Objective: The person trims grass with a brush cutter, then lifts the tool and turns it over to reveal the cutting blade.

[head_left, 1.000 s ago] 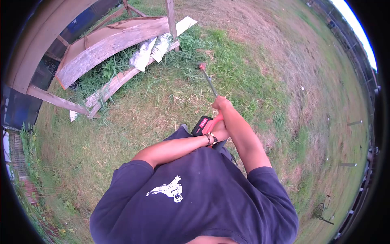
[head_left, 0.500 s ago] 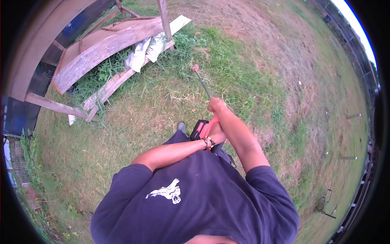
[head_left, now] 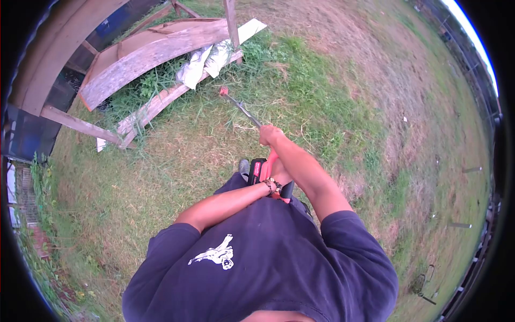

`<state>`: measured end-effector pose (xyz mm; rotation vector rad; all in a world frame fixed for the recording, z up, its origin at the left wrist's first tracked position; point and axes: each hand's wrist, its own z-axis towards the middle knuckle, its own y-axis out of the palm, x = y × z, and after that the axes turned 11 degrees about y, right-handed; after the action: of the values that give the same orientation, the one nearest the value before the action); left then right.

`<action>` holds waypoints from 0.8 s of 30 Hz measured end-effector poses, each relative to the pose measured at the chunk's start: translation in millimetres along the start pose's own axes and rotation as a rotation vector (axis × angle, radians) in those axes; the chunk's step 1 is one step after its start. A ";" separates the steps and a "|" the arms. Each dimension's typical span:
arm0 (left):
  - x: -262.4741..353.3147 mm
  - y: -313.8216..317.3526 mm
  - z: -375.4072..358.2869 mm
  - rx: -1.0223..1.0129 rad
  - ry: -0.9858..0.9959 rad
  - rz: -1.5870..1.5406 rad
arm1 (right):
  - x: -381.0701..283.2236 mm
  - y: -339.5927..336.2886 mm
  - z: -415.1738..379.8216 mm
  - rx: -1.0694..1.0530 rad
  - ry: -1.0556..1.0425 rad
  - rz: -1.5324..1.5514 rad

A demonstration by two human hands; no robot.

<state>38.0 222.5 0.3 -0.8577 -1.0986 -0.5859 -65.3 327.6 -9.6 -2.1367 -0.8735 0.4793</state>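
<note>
Since the earlier frames, the trimmer's (head_left: pixel 263 161) red head (head_left: pixel 223 92) has swung to the person's left, from the taller grass ahead toward the leaning timber; the shaft (head_left: pixel 244 111) now angles up-left instead of nearly straight ahead. Both arms have followed that swing, and the right forearm reaches further across the body.

Much of the tool is hard to read. The right hand (head_left: pixel 270 134) is closed round the shaft at its upper hold, fingers wrapped, so the handle beneath it is hidden. The left hand (head_left: pixel 279 180), with a beaded band at the wrist, is closed on the rear grip near the black-and-red battery pack (head_left: pixel 257 170); its fingers are largely covered by the right forearm. The cutting part under the red head is too small and blurred to make out. One shoe toe (head_left: pixel 244 167) shows below the battery; the legs are hidden by the dark blue shirt (head_left: pixel 257 257).

Surroundings: the trimmer head sits over short grass (head_left: pixel 177 161), near a long plank (head_left: pixel 155 107) lying at the base of a curved wooden structure (head_left: pixel 145 53). White sheeting (head_left: pixel 204 59) is draped over the plank beside an upright post (head_left: pixel 232 24). Thick green weeds (head_left: pixel 145 86) stand between the plank and the curved boards. A fence (head_left: pixel 477 70) runs along the far right edge, distorted by the lens.
</note>
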 end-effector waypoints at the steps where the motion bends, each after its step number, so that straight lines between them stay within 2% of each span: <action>1: -0.6 -0.9 1.4 -0.020 -0.003 0.029 | -1.0 -1.8 -1.5 -0.005 -0.001 0.008; 5: 0.0 -3.0 4.3 -0.060 0.042 0.066 | 0.2 -5.0 -1.9 -0.084 -0.002 -0.006; 9: 4.3 6.9 -0.8 -0.071 0.127 0.024 | 21.3 3.2 -6.2 -0.067 0.069 0.058; 12: 2.2 26.8 -5.0 -0.165 -0.031 -0.154 | 46.0 9.2 -12.0 -0.096 0.152 0.104; 14: 3.5 36.2 -7.4 -0.212 -0.039 -0.162 | 62.7 9.5 -18.4 -0.120 0.196 0.119; 18: 24.9 45.5 -9.7 -0.241 -0.091 -0.168 | 100.0 33.8 -11.8 -0.018 0.291 0.181; 21: 45.5 42.6 -9.9 -0.402 -0.243 -0.141 | 132.8 55.2 0.8 -0.008 0.362 0.252; 24: 21.8 70.3 -15.2 -0.492 -0.125 -0.234 | 154.0 48.8 -26.5 -0.023 0.421 0.235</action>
<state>108.2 248.9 -3.6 -1.2090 -1.1970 -1.0364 78.0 401.4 -38.3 -2.2568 -0.3959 0.1221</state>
